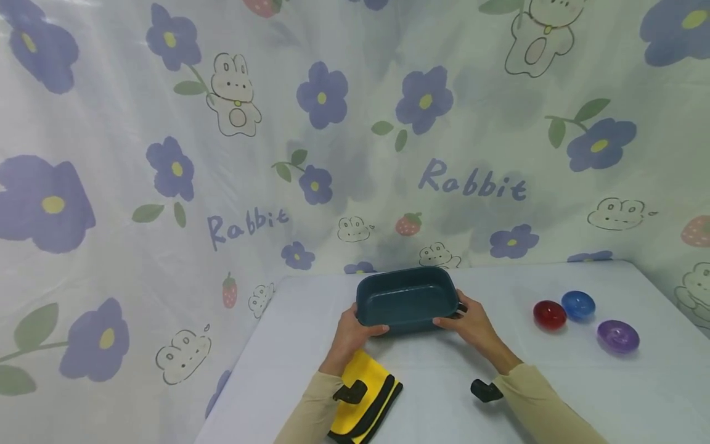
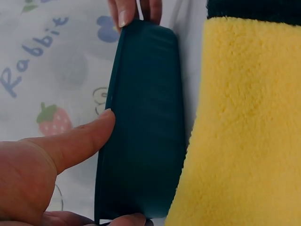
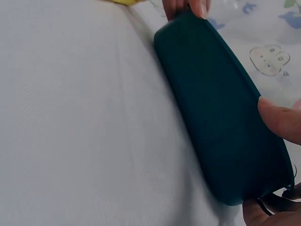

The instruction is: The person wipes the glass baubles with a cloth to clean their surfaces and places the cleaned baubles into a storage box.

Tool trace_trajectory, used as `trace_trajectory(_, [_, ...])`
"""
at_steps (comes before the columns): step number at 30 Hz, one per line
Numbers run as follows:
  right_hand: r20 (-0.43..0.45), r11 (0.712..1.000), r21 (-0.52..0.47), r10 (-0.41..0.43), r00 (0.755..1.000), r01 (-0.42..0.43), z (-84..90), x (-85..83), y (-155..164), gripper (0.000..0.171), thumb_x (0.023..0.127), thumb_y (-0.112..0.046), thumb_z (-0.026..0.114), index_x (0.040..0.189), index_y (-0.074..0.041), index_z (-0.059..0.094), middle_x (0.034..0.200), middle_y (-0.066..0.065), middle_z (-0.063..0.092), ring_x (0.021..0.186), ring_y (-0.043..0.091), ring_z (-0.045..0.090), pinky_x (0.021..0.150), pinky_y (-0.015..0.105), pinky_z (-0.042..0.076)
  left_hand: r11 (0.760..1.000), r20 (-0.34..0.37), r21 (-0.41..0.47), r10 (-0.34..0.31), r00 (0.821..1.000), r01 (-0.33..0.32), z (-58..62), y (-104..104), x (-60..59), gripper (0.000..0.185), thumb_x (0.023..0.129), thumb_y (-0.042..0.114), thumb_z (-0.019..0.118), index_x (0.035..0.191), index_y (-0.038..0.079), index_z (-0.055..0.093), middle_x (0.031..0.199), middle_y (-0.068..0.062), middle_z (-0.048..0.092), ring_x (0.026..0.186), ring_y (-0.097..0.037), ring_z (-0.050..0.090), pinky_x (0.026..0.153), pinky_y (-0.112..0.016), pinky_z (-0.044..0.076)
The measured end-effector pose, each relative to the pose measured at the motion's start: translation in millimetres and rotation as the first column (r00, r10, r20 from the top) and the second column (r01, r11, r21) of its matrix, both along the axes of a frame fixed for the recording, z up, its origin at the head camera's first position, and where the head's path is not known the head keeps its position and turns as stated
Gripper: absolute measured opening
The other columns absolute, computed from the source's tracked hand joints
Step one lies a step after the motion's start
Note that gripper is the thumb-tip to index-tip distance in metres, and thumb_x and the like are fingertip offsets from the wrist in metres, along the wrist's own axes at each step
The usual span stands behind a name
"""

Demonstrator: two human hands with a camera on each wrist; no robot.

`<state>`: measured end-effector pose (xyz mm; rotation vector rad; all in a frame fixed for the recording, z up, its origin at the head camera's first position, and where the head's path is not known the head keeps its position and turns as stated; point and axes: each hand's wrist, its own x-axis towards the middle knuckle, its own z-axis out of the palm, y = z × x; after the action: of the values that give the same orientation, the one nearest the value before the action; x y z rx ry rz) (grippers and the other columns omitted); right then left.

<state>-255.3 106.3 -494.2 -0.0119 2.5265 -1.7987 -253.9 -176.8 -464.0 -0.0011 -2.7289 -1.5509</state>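
Gripping dark teal rectangular tray (image 1: 407,299) at both short ends, tilted up on its near edge toward the camera, on white table (image 1: 310,320) near the back. Left hand (image 1: 355,330) clamped on left end, thumb (image 2: 80,136) pressed over the rim, fingers curled under the base. Right hand (image 1: 471,320) clamped on right end, thumb (image 3: 280,120) on the rim, fingers wrapped below near a small loop at the corner. Yellow fleece cloth (image 1: 368,394) with black trim lying under left forearm, just beside tray bottom in left wrist view. Red bowl (image 1: 550,314), blue bowl (image 1: 578,304), purple bowl (image 1: 618,336) clustered well apart to the right. Rabbit-print curtain (image 1: 222,154) behind.
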Motion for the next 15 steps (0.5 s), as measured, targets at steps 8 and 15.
trace_trajectory(8, [0.019,0.999,0.031,-0.038,0.999,0.038,2.3,10.7,9,0.109,0.083,-0.029,0.085,0.162,0.005,0.018,0.166,0.030,0.028,0.151,0.047,0.036,0.119,0.057,0.037,0.999,0.010,0.011,-0.030,1.000,0.030,-1.1,9,1.6,0.092,0.076,0.021,0.090,0.150,-0.009,0.043,0.152,-0.028,0.051,0.136,-0.043,0.052,0.120,-0.061,0.035])
trace_trajectory(15, [0.023,0.998,0.044,-0.053,0.998,0.052,6.1,21.2,15,0.107,0.084,-0.029,0.085,0.162,0.006,0.019,0.166,0.028,0.027,0.156,0.046,0.027,0.122,0.057,0.031,0.998,0.003,0.000,-0.056,0.998,0.056,-2.5,16,2.1,0.088,0.076,0.022,0.090,0.148,-0.006,0.047,0.149,-0.025,0.055,0.132,-0.040,0.055,0.118,-0.062,0.038])
